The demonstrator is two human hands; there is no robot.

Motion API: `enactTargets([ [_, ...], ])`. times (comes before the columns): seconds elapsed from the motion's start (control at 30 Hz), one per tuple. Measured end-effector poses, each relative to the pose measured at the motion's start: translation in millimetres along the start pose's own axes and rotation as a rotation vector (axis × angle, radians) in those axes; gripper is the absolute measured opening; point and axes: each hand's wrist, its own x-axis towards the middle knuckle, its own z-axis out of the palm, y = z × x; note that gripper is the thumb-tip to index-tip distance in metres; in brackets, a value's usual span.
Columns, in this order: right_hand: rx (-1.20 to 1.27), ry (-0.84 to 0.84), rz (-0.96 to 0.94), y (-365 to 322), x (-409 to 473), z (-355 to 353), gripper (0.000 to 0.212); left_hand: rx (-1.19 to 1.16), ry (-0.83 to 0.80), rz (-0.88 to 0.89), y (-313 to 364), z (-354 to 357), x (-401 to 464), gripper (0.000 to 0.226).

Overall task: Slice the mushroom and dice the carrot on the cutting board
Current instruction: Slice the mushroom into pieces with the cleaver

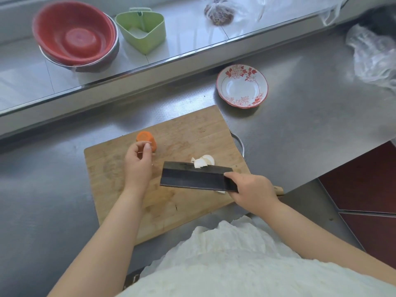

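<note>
Gripping the wooden handle of a broad dark cleaver (198, 177), the right hand (251, 190) holds the blade tilted above the near right part of the rectangular wooden cutting board (120, 202), with pale mushroom slices (203, 161) lying just beyond its upper edge. Further left, the left hand (138, 166) reaches toward the short orange carrot stump (146, 140) near the board's far left side; thumb and forefinger look close to it, but I cannot tell whether they actually touch or pinch it. The mushroom seems cut, the carrot still whole. A round stump could roll under the blade and bring fingertips into its path. Beyond the board, a white shallow bowl with red flowers (242, 85) sits on the steel counter (300, 116).
</note>
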Motion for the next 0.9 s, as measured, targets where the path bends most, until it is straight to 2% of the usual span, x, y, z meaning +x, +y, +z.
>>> enactTargets([
  [0.17,-0.08,-0.031,0.001,-10.9,-5.0,8.0,0.029,0.585,-0.701,0.233,31.7,16.9,-13.3,0.011],
  [0.23,-0.075,-0.019,-0.014,-14.0,-5.1,7.0,0.029,0.84,-0.868,0.325,30.0,33.3,-23.3,0.014],
  [0.37,-0.073,0.012,-0.024,-16.7,-6.6,5.1,0.026,0.954,-0.838,0.423,24.5,55.3,-21.6,0.028],
  [0.53,-0.06,0.009,0.041,-20.1,-12.7,7.2,0.03,1.081,-0.929,0.437,21.0,65.6,-9.3,0.036],
  [0.6,-0.051,0.015,0.058,-20.9,-12.6,7.9,0.032,1.029,-0.907,0.458,16.3,61.6,-6.0,0.032],
  [0.67,-0.044,0.017,0.072,-21.9,-11.7,8.6,0.033,0.897,-0.812,0.467,13.0,52.7,-1.3,0.028],
  [0.8,-0.008,-0.01,0.122,-27.5,-13.4,10.3,0.035,0.617,-0.407,0.297,5.3,21.4,18.1,0.019],
  [0.9,0.031,-0.016,0.161,-31.5,-15.9,11.4,0.032,0.597,-0.163,0.188,-16.0,-9.1,34.8,0.017],
])
